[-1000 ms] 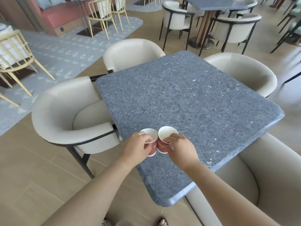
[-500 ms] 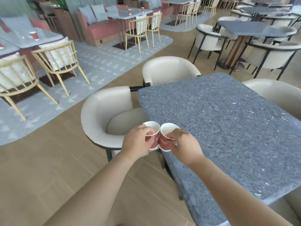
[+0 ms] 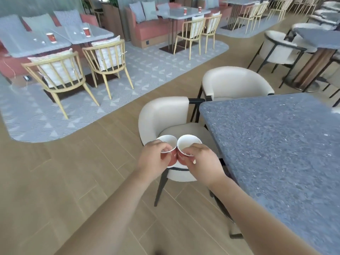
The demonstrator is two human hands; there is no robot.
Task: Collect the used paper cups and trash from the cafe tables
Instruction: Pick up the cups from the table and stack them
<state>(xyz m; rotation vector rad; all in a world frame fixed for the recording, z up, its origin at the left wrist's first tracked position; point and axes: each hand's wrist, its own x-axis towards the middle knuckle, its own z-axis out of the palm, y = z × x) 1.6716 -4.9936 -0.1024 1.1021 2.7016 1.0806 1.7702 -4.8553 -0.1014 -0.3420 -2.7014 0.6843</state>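
Cream chair beneath; left grip clasps left cup, right grip right cup, rims touching.

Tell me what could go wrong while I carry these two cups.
1. The left hand grips the left cup and the right hand the right cup near their rims; squeezing could crush one or let it slip.
2. Any dregs could drip onto the cream chair beneath them.
3. Both hands are full, so the far cup can't be taken without stacking.
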